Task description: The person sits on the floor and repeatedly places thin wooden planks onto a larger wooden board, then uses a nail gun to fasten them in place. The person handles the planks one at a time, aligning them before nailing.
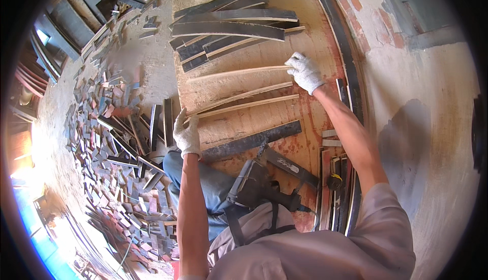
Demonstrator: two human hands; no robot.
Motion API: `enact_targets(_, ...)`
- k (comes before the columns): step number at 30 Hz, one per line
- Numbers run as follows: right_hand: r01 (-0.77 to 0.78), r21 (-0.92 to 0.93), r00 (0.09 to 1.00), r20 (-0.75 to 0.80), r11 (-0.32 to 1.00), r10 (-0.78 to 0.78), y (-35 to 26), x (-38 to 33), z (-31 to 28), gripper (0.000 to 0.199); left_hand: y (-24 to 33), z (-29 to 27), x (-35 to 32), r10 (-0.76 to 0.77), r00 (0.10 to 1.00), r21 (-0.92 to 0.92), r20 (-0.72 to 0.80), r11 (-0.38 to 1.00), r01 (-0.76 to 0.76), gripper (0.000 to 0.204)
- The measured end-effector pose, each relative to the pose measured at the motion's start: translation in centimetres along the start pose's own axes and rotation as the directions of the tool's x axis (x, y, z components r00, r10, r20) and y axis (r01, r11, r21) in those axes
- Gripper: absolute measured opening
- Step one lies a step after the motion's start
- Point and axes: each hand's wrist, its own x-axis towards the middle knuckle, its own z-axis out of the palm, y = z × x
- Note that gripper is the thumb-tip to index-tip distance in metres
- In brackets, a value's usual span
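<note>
Both my hands wear pale grey work gloves. My right hand [305,71] pinches the right end of a thin, slightly curved wooden strip [239,72], which stretches leftward above the plywood board [239,132]. Lower on the board, my left hand [187,135] has its thumb and forefinger around the left end of a second wooden strip [244,97]. Just below that one lies a third wooden strip [249,108], its left end close to the same hand. A dark-faced strip [249,140] rests nearer to me. Beside my leg is a black nail gun [254,183].
Several dark-faced curved strips [229,28] are piled at the board's far end. Offcuts [127,198] cover the floor on the left. A yellow-and-black tape measure [334,181] sits among long strips at right, near a worn wall [422,92].
</note>
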Motion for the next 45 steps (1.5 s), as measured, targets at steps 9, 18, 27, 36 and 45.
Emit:
enact_targets(9, -0.27, 0.364, 0.958, 0.197, 0.891, 0.21, -0.9, -1.7, -0.1, 0.03, 1.0, 0.6, -0.1, -0.035, 0.999, -0.027, 0.006, 0.999, 0.035, 0.051)
enact_targets(18, -0.746, 0.185, 0.661, 0.317, 0.639, 0.68, -6.6, -4.0, -1.0, 0.065, 2.0, 0.8, 0.6, -0.069, 0.997, -0.071, -0.03, 0.995, 0.066, 0.051)
enact_targets(27, -0.91, 0.37, 0.399, 0.664, 0.186, 0.632, -7.3, -9.5, -1.7, 0.037, 2.7, 1.5, 2.1, -0.067, 0.995, 0.218, -0.072, 0.973, 0.081, 0.039)
enact_targets(36, -0.451, 0.892, 0.649, 0.338, -0.013, 0.681, -5.4, -10.2, -3.4, 0.022, 4.1, 1.1, 2.4, -0.218, 0.976, -0.037, -0.005, 0.975, 0.218, 0.031)
enact_targets(45, -0.457, 0.889, 0.559, 0.32, -0.038, 0.765, -3.6, -5.9, -0.5, 0.022, 3.6, 1.2, 1.1, -0.156, 0.987, -0.111, -0.047, 0.982, 0.15, 0.024)
